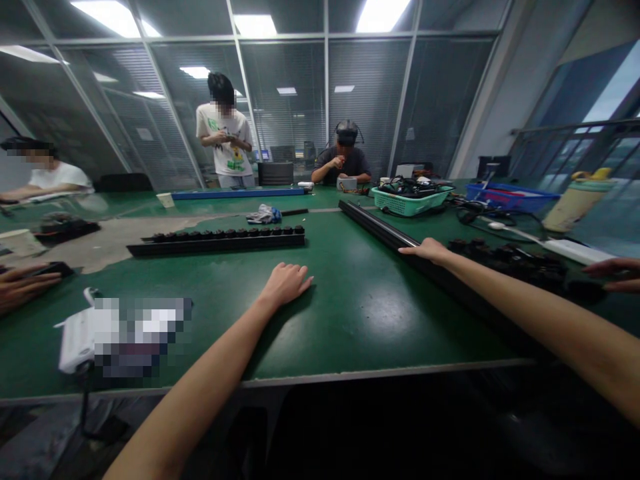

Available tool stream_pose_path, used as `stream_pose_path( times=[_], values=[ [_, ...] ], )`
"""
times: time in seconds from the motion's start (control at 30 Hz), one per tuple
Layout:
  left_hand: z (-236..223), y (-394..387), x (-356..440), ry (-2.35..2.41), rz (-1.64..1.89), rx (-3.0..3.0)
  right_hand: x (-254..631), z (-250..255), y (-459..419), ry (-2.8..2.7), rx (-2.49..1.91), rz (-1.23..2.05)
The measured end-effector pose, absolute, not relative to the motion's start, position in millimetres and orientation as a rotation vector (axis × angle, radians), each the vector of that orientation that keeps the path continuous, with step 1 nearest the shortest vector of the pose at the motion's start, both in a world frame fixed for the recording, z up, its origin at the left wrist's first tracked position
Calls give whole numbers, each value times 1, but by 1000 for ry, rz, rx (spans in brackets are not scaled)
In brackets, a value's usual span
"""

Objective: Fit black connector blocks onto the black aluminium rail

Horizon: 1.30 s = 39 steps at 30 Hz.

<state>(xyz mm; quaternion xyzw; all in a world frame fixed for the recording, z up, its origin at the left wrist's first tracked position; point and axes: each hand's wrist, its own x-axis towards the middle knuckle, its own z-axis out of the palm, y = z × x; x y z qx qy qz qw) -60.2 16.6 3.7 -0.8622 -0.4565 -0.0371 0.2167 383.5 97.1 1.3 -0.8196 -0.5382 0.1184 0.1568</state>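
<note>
My left hand [287, 283] rests on the green table [320, 333] with its fingers loosely bent and its thumb out to the side, holding nothing. Beyond it lies a long black rail [215, 248] with a row of round black pieces along its top. With my right hand [427, 251] I grip another long black rail [375, 225], which runs diagonally from the far middle of the table toward the near right. A shiny strip shows along its upper side. My right forearm covers part of this rail, and its near end is dark.
Dark round parts [505, 257] lie right of the rail, near another person's hand [617, 273]. Behind them are a green basket [413, 200], a blue basket [515, 200] and a bottle [577, 203]. A white device [83, 337] sits front left. Other people are around the table.
</note>
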Motion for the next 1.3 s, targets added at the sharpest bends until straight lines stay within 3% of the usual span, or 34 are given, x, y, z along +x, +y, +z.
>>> stream_pose_path(
  times=[0.7,1.3],
  values=[
    [8,19,-55,-1307,16,-2396,469,-3,93,-1316,-2549,26],
    [1,25,-56,-1303,3,-2395,489,-2,97,-1661,-2553,-273]
  ],
)
